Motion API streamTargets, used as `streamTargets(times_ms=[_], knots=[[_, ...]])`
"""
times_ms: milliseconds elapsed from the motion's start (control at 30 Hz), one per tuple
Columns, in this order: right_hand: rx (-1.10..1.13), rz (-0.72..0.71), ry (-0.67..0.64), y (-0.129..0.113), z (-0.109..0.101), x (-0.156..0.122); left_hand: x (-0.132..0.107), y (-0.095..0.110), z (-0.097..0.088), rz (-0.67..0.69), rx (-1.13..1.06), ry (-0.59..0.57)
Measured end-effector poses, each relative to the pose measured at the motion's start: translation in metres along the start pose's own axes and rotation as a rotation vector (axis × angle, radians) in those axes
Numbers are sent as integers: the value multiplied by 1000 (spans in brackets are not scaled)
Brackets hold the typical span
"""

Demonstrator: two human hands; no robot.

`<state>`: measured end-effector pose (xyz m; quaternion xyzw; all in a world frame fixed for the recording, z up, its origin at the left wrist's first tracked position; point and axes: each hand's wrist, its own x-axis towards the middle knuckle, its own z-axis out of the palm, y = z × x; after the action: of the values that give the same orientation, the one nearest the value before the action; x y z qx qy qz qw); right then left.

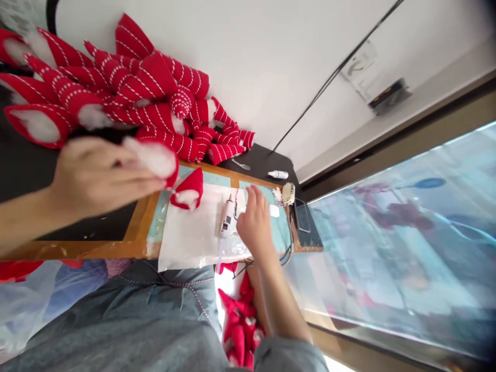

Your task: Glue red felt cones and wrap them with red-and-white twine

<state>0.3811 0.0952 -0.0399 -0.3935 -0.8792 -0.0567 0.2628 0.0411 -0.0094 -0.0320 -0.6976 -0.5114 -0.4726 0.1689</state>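
Observation:
My left hand (pixel 98 178), blurred by motion, is closed on a red stuffed cloth cone (pixel 157 159) above the left of the table. White stuffing shows at the cone's open end. A smaller red cone (pixel 190 191) with white stuffing lies on the white sheet (pixel 186 240). My right hand (pixel 256 219) is over the right of the sheet, its fingers bent and pressed together. Whatever they grip is hidden. A red-and-white cord (pixel 236 201) runs up close to its fingertips. Just left of that hand lies a white glue gun (pixel 227 218), nozzle pointing away from me.
Many red cones with white stitched lines (pixel 147 85) are heaped along the wall. At the right are a white tube (pixel 278 174), a cream block (pixel 288 193), a phone (pixel 301 215) and cables. More red pieces (pixel 241 325) lie below the table. A window (pixel 406 232) borders the right.

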Motion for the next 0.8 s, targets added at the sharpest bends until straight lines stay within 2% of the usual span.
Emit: streamTargets(times_ms=[33,67,100,167,300,400,467,533,600,700,800], knots=[[-37,29,-52,8,9,-30,-22,8,4,90,32,-54],[-55,31,-117,14,19,-55,-43,16,8,280,132,-88],[-61,13,-174,17,28,-75,-62,25,12,348,208,-111],[-61,-3,-219,20,43,-95,-89,39,17,349,245,-150],[-30,-9,-157,25,54,-84,-112,51,22,181,220,-188],[9,-22,-131,34,49,-73,-116,52,23,122,227,-160],[58,-39,-95,35,39,-77,-116,53,24,118,257,-139],[169,-53,-23,24,27,-88,-115,54,24,127,285,-131],[293,-52,39,2,14,-102,-113,56,23,140,296,-121],[467,-91,-24,-43,2,-116,-112,56,21,136,278,-92],[646,-118,-110,-77,5,-120,-115,53,19,138,248,-87]])
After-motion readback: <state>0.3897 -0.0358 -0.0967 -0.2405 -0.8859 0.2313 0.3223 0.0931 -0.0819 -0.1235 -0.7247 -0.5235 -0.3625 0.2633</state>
